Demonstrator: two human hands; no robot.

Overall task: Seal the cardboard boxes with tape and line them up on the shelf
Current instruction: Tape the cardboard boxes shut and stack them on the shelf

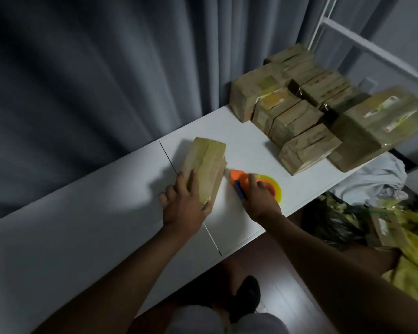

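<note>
Tabletop carries everything we work with. At its far right end we see a cluster of cardboard boxes, many showing yellowish tape, so we judge most of the sealing done; none of them stands on the white shelf frame behind, so the lining up is left. Nearer us lies the single box, a tape strip running along its top. Our left hand holds its near end in a curled grip. Our right hand grasps the orange tape dispenser just beside the box.
</note>
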